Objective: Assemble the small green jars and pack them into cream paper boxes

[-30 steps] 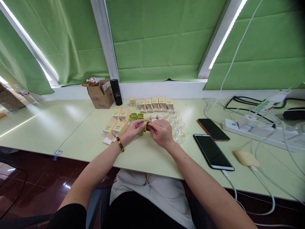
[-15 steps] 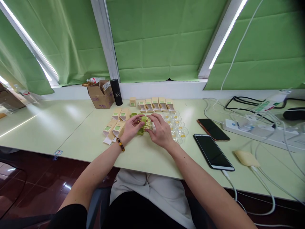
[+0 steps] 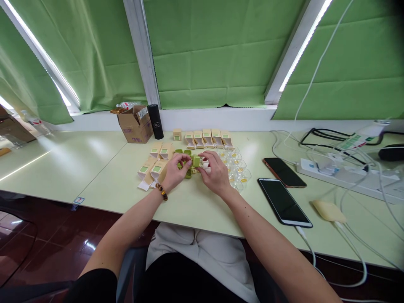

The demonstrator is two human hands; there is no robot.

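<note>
A small green case [image 3: 196, 160] is held up between my two hands above the table. My right hand [image 3: 216, 173] grips it from the right, thumb below and fingers above. My left hand [image 3: 175, 171] is closed, its thumb and forefinger pinched at the case's left edge; whatever lies between those fingertips is too small to make out. Behind and under the left fingers are more green cases [image 3: 188, 173], partly hidden. Clear plastic cups with yellow marks [image 3: 241, 170] cluster right of my right hand. Beige open boxes [image 3: 158, 169] stand left of my left hand.
A row of beige boxes [image 3: 207, 139] stands at the back. A cardboard carton [image 3: 135, 128] and a black cylinder [image 3: 155, 122] are back left. To the right lie two phones, a black one [image 3: 284, 202] and a brown-edged one [image 3: 284, 171], a power strip [image 3: 347, 179] and tangled cables.
The green case has shifted slightly right and turned, so a smooth green face shows instead of yellowish shapes. My left fingers have drawn back to its edge, uncovering more green cases behind.
</note>
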